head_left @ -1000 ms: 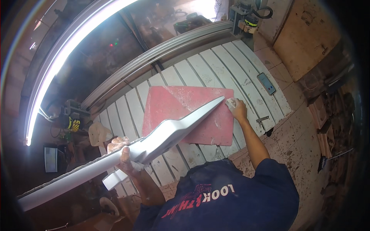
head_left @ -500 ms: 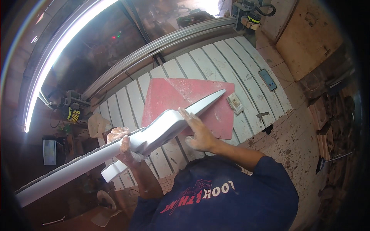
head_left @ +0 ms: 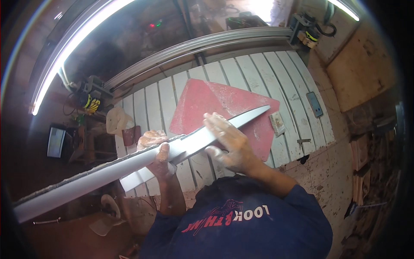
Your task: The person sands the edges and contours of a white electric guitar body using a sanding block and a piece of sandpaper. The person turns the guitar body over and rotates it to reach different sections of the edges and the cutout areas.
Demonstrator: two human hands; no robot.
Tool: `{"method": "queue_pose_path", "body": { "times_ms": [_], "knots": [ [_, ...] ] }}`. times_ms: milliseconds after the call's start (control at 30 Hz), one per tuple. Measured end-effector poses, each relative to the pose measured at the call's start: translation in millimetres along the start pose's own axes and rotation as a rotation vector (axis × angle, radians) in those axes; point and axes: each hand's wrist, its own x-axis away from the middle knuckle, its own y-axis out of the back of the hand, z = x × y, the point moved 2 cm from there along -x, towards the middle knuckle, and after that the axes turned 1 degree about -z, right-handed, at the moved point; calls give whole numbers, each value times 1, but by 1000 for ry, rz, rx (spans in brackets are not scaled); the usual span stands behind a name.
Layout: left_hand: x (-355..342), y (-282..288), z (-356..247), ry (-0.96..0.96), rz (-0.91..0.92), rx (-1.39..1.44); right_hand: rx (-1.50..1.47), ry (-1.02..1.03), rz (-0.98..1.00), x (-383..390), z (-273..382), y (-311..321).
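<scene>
A long white piece (head_left: 95, 181) with a rough dark edge runs diagonally up from the lower left over a pink board (head_left: 194, 101). My left hand (head_left: 159, 157) is wrapped round its middle. My dusty right hand (head_left: 228, 142) lies on the upper section, fingers stretched across the surface. A shorter white part (head_left: 136, 180) shows below the left hand. Beside the piece's tapered tip, a pale brush (head_left: 277, 123) rests at the board's right edge.
The white slatted table (head_left: 284, 77) has a phone (head_left: 315, 104) and a small metal tool (head_left: 304, 140) at its right. An aluminium gantry rail (head_left: 202, 41) with motor units crosses behind it. A monitor (head_left: 56, 140) stands left; a plywood panel (head_left: 358, 69) is at the right.
My right hand has left the brush at the board's right edge and moved left onto the white piece, which now looks rolled slightly. The view has shifted a little.
</scene>
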Motion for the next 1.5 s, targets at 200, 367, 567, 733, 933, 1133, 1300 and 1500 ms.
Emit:
{"method": "queue_pose_path", "body": {
  "times_ms": [200,367,567,733,933,1133,1300,1500],
  "knots": [
    [-1,12,7,98,-72,74,-198,-91,-63,9,9,-2],
    [-1,15,6,97,-64,80,-118,44,-117,22,-12,-7],
    [0,10,5,103,-63,51,-107,75,-264,3,-10,1],
    [-1,10,4,80,-30,56,-77,143,-291,11,-23,-1],
    [2,13,6,61,-7,81,-156,125,-324,13,-21,-2],
    [-1,18,8,86,-6,128,-158,135,-315,18,-26,-5],
    [-6,31,12,91,20,174,-418,-133,-296,24,-28,-9],
    [-10,44,14,71,22,217,-668,-320,-12,8,-31,-18]
  ]
}}
